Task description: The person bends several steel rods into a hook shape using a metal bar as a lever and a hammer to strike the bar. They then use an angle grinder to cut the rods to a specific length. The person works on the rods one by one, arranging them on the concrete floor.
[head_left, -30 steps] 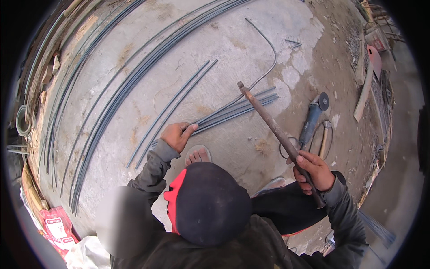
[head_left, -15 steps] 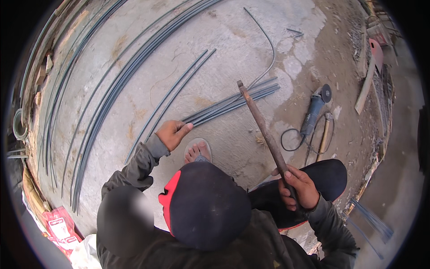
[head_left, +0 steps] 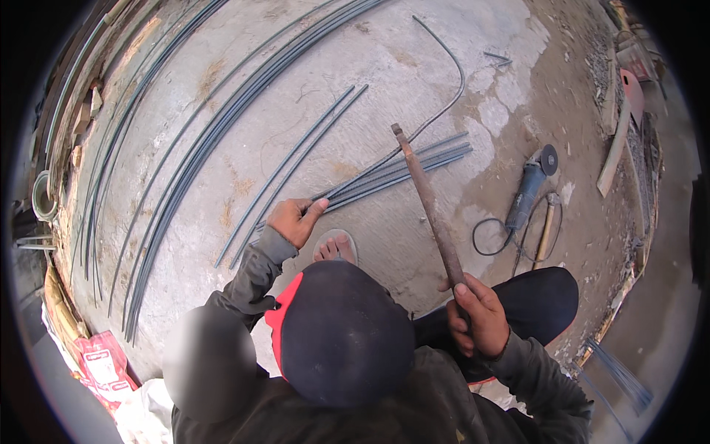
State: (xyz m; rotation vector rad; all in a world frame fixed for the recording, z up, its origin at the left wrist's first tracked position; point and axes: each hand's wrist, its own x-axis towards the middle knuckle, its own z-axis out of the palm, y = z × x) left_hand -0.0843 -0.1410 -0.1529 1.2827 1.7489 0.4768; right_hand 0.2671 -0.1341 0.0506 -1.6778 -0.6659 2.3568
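My left hand [head_left: 294, 222] is closed, thumb against fingers, at the near end of a small bundle of steel rods [head_left: 433, 160] on the concrete. It grips a steel rod [head_left: 450, 50] whose far part curves away from the bundle; how many others it holds is hidden. My right hand [head_left: 479, 314] wraps round the lower part of a long rusty metal bar [head_left: 431, 203]. The bar slants up and left, and its notched head overlaps the rods in view. Two straight rods [head_left: 302, 152] lie beside my left hand, partly behind it.
Long rods [head_left: 196, 140] curve along the left side. An angle grinder [head_left: 526, 194] with its cord and a wooden-handled tool [head_left: 547, 228] lie on the right. Short rod pieces [head_left: 498, 57] lie at the far side. A red-and-white sack [head_left: 103, 370] is at lower left.
My right hand and the lower end of the bar have shifted slightly left and up. My left hand stays at the rods' near end, with the curved rod now more distinct from the bundle.
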